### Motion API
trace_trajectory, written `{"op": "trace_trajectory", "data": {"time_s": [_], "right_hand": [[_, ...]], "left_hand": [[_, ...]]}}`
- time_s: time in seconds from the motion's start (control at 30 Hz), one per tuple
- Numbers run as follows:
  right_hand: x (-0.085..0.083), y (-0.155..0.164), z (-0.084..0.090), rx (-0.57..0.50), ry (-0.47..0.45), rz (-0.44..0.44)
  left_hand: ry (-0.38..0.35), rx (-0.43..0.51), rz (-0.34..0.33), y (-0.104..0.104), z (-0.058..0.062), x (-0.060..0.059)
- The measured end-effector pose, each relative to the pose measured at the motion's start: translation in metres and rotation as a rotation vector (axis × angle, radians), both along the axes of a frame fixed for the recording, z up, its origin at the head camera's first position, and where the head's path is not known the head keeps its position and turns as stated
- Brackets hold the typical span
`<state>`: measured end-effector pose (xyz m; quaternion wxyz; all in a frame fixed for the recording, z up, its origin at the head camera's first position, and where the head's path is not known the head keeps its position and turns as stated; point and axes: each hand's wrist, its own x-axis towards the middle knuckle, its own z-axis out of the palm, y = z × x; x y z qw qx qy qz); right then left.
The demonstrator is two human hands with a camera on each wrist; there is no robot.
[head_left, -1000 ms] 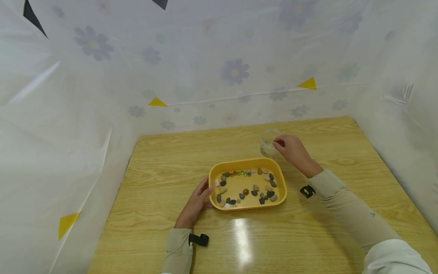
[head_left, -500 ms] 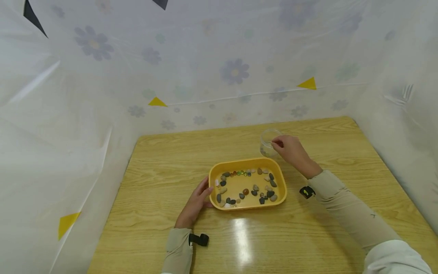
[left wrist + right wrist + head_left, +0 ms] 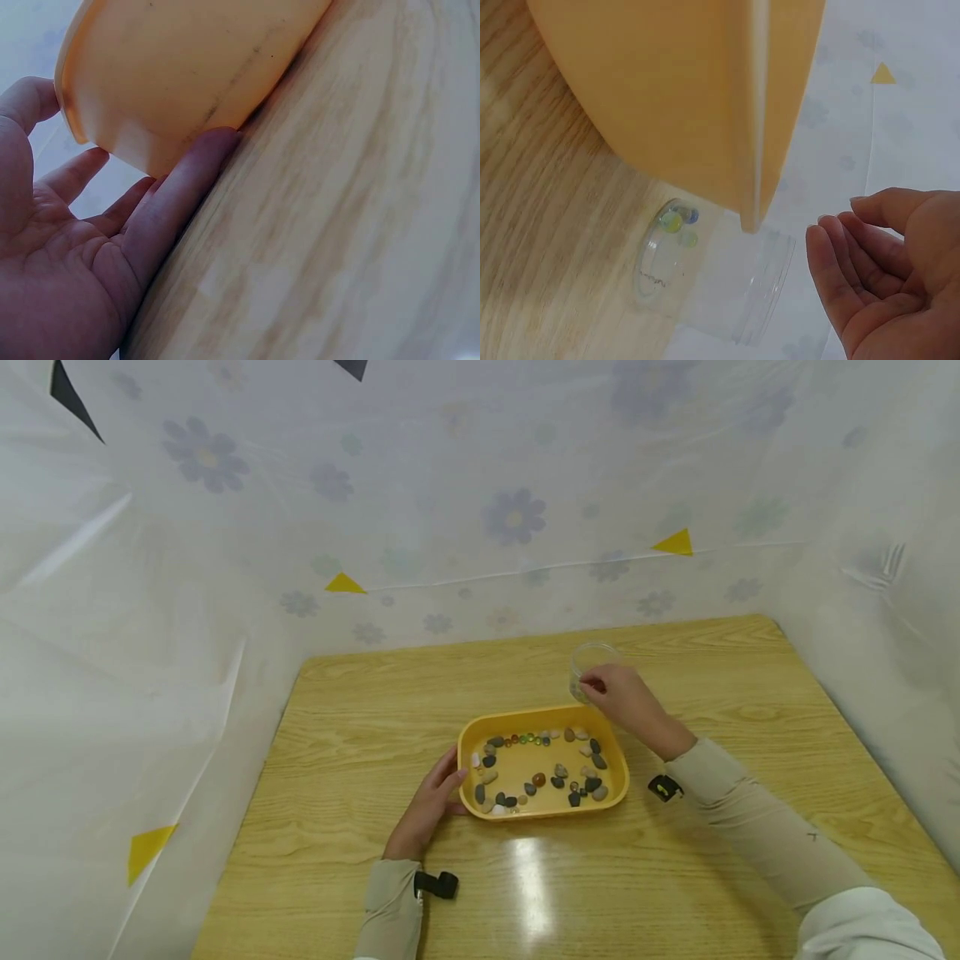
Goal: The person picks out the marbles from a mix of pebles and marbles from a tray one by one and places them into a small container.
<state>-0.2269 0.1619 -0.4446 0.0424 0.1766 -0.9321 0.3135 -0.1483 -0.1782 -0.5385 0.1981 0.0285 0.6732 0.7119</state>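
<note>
A yellow tray [image 3: 619, 758] sits near the middle of a wooden table [image 3: 352, 710], and everything else is easiest placed from it. Inside the tray lie scattered pebbles [image 3: 558, 772] in grey, tan and brown, with a short row of small glass marbles [image 3: 527, 739] along its far wall. The left hand [image 3: 429, 804] rests on the table at the tray's left end; in the left wrist view its fingers [image 3: 180, 195] lie straight and relaxed, the fingertips touching the tray's outer wall [image 3: 187, 67] low down, the palm open and holding nothing. Just beyond the tray's far right corner stands a clear plastic jar [image 3: 587, 665], upright on the table and apart from the tray. The right wrist view shows a few marbles [image 3: 676, 221], greenish and bluish, resting on the jar's bottom [image 3: 656, 262]. The right hand [image 3: 624, 697] hangs above the tray's far right corner, close beside the jar; in the right wrist view its fingers [image 3: 847, 255] are loosely curved with the palm bare, gripping nothing, though from the head view the fingertips are too small to say whether they brush the jar's rim. Both forearms wear beige sleeves [image 3: 757, 827], each with a small black wrist camera [image 3: 437, 885] strapped on. Behind the table, beyond the tray, hangs a pale plastic sheet [image 3: 480, 510] printed with faded flowers and marked with yellow triangles [image 3: 343, 583].
</note>
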Motion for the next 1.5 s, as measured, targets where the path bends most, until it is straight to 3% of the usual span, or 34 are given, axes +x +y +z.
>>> {"op": "trace_trajectory", "data": {"time_s": [0.53,0.77,1.13,1.43,1.5], "right_hand": [[0.009,-0.032,-0.023,0.092,-0.078,0.14],[0.013,-0.04,-0.033,0.103,-0.16,0.193],[0.014,-0.047,-0.044,0.141,-0.115,0.198],[0.014,-0.055,-0.047,0.158,-0.167,0.19],[0.015,-0.056,-0.048,0.164,-0.178,0.184]], "left_hand": [[-0.014,-0.022,0.025,-0.001,-0.001,-0.001],[-0.018,-0.015,0.011,0.0,0.001,-0.001],[-0.012,-0.015,0.019,0.0,0.0,-0.001],[0.006,0.006,-0.026,0.001,0.022,0.005],[0.005,0.009,-0.024,0.001,0.023,0.006]]}}
